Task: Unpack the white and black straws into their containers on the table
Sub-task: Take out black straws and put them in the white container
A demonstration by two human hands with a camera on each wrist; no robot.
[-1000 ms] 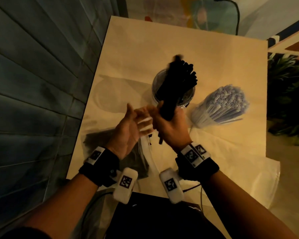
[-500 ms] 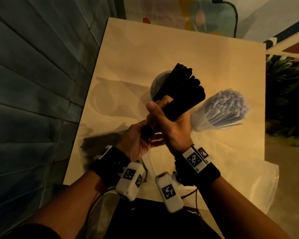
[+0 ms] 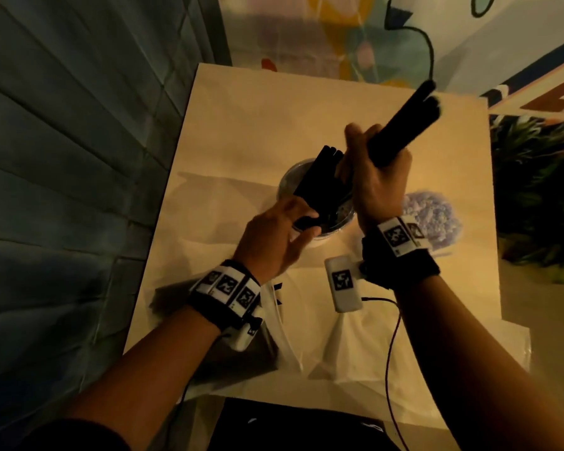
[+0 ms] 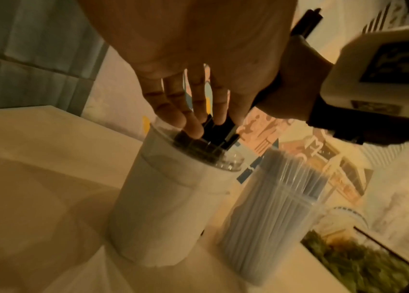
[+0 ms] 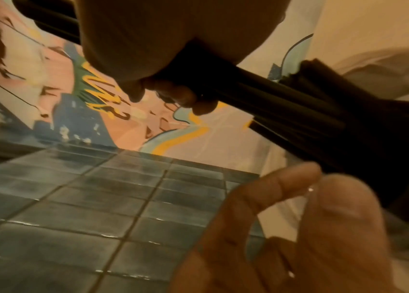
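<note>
My right hand (image 3: 381, 151) grips a bundle of black straws (image 3: 404, 125) and holds it slanted up to the right, above the table. The curled fingers (image 5: 173, 95) wrap round this bundle (image 5: 248, 89). More black straws (image 3: 319, 187) lean in a clear round container (image 4: 168, 190). My left hand (image 3: 303, 229) reaches to its near rim, and its straight fingers (image 4: 198, 126) touch the tops of those straws (image 4: 221, 132). White straws (image 3: 427, 219) fill a second container (image 4: 281, 198) just to the right, partly hidden behind my right wrist.
The pale table (image 3: 258, 125) stands against a tiled wall (image 3: 62, 157) on the left. A clear plastic bag (image 3: 339, 346) and a dark packet (image 3: 176, 297) lie at the near edge. A plant (image 3: 541, 190) stands off the right side.
Half a second ago both hands held the black bundle. My right hand has since raised black straws up and to the right, and my left hand has reached forward to the straws in the container.
</note>
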